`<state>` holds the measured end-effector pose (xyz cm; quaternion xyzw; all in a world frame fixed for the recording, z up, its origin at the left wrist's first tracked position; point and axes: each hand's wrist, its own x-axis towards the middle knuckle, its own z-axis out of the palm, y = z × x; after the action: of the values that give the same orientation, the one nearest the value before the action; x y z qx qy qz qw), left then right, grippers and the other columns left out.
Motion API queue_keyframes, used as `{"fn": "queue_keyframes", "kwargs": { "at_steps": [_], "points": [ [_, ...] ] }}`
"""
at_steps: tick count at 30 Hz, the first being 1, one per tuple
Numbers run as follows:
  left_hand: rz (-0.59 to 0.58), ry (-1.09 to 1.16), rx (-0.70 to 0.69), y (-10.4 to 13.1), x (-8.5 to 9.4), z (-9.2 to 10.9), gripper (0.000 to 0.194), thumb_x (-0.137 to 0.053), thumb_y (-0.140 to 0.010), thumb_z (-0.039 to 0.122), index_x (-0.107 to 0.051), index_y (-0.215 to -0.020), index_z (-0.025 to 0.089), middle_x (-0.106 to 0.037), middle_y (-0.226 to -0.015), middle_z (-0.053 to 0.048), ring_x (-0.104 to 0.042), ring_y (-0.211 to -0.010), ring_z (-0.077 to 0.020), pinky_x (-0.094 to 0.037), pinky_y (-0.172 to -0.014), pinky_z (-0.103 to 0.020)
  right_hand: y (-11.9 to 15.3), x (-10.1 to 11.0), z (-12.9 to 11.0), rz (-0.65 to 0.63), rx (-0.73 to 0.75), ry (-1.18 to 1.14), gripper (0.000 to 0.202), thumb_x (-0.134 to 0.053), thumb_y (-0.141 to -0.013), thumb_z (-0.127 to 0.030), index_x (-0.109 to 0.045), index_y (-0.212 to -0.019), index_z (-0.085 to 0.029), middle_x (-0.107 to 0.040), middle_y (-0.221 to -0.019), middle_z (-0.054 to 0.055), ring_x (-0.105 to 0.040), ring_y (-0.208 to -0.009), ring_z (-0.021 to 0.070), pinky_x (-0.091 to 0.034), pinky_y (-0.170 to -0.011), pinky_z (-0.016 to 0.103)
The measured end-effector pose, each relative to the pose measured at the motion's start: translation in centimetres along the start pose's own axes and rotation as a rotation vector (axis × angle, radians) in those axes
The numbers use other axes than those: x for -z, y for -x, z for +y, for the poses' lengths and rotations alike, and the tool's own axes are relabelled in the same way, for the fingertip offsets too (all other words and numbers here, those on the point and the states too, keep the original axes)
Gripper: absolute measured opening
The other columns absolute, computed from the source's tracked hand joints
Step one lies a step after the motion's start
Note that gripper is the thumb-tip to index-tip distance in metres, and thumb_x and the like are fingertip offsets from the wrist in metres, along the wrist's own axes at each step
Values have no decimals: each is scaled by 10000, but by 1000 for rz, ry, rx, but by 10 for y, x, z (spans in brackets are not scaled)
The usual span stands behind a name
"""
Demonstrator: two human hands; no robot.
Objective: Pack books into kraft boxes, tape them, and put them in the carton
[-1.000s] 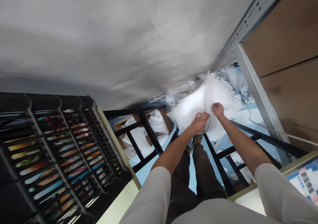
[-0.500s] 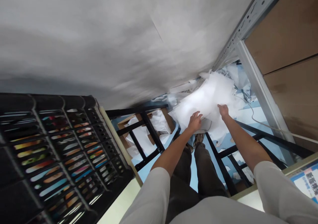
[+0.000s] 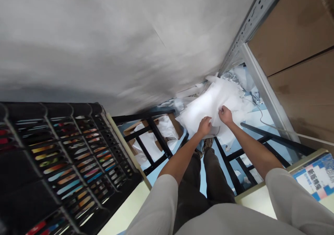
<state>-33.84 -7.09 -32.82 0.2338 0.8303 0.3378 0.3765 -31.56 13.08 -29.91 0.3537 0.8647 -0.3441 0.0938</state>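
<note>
A stack of thin white sheets [image 3: 203, 106], like packing foam or paper, lies in front of my feet and spreads toward the wall. My left hand [image 3: 205, 126] is closed at the near edge of the sheets, its fingers curled over the top one. My right hand [image 3: 225, 115] pinches the top sheet a little farther off to the right, and the sheet creases between the two hands. Below the hands a pale rounded shape [image 3: 214, 132] shows partly under the sheets; what it is I cannot tell.
A black plastic crate [image 3: 75, 158] full of colourful items stands on a table at left. Black metal frames [image 3: 156, 141] flank my legs. An open cardboard box [image 3: 177, 123] holds white wrapping. At right are a metal shelf post [image 3: 268, 92], cartons [image 3: 300, 54], a cable [image 3: 263, 122] and a printed packet [image 3: 314, 177].
My right hand has moved left, closer to my left hand, and the top sheet has bunched between them. The view has shifted slightly to the right.
</note>
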Motion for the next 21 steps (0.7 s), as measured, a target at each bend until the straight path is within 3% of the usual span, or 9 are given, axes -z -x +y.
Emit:
{"fn": "queue_keyframes", "kwargs": {
  "at_steps": [2, 5, 11, 16, 21],
  "points": [
    [65, 95, 35, -1, 2, 11, 483, -513, -1015, 150, -620, -1485, 194, -654, -1504, -149, -626, -1393, -282, -488, -1251, -506, 9, 3, -13, -3, 70, -33, 29, -531, -850, -283, -513, -826, -283, -653, -864, 58, -592, -876, 261, -516, -866, 364],
    [173, 225, 113, -2, 9, 29, 450, -473, -1074, 201, -597, -1507, 196, -660, -1497, -157, -676, -1330, -259, -547, -1185, -455, 23, 9, -33, 32, 23, -132, 64, -540, -821, -289, -549, -883, -274, -641, -846, 25, -599, -847, 238, -522, -863, 348],
    [225, 292, 55, 7, 39, 77, 419, -435, -1108, 234, -600, -1493, 217, -639, -1529, -138, -661, -1362, -240, -544, -1191, -429, 49, 41, -69, 144, -213, -372, 545, -633, -716, -317, -616, -1251, -217, -671, -827, -31, -659, -811, 223, -554, -844, 330],
    [221, 173, -104, 29, 67, 126, 415, -456, -1084, 199, -617, -1466, 224, -661, -1480, -128, -577, -1469, -261, -453, -1289, -482, 78, 92, -88, 122, -229, -412, 289, -617, -701, -340, -715, -950, -231, -762, -863, 19, -696, -864, 245, -570, -853, 342],
    [189, 103, -233, 59, 87, 166, 421, -466, -1072, 177, -619, -1461, 220, -650, -1474, -134, -578, -1460, -261, -437, -1300, -475, 132, 157, -93, 197, -231, -504, 223, -621, -705, -356, -712, -859, -222, -749, -822, 21, -676, -804, 233, -554, -739, 320]
  ]
}}
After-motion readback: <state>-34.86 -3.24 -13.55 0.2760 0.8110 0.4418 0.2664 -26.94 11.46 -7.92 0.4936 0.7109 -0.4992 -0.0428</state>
